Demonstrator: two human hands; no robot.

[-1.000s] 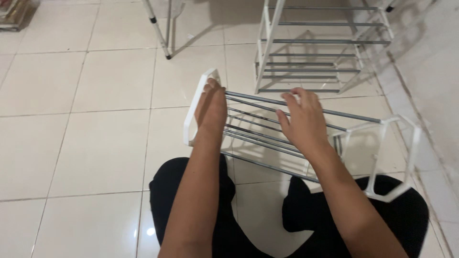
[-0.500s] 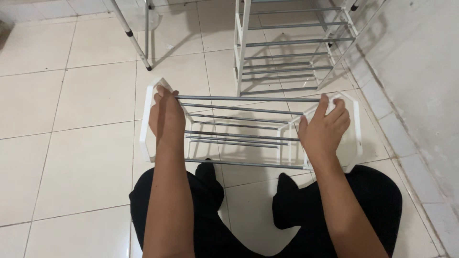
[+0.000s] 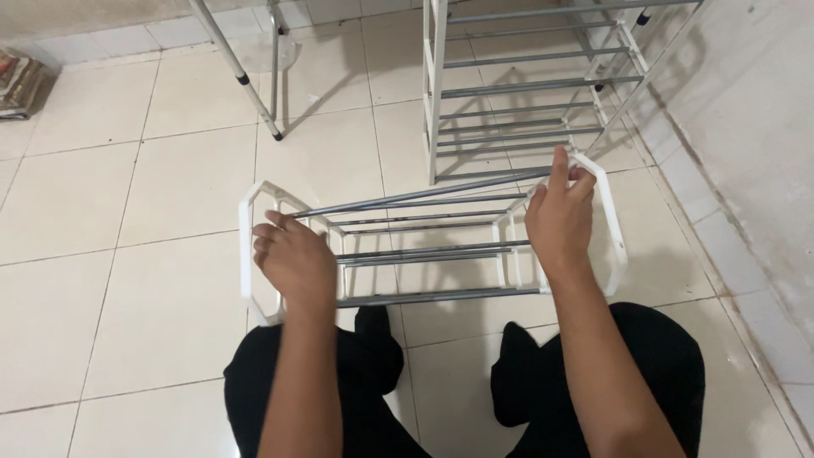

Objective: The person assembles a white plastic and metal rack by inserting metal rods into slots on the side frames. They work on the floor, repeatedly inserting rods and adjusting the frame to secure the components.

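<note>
So the small rack section point(image 3: 428, 246), white plastic end frames with grey metal rods between them, sits tilted on the tiled floor point(image 3: 153, 195) right in front of the person's knees. Left hand point(image 3: 292, 259) has its grip curled around the left end frame, right hand point(image 3: 560, 216) is pinching the top of the right end frame. A taller finished rack point(image 3: 526, 85) stands just behind it, near the wall.

Taller shelf rack point(image 3: 526, 85), metal stand legs point(image 3: 254, 85)
</note>
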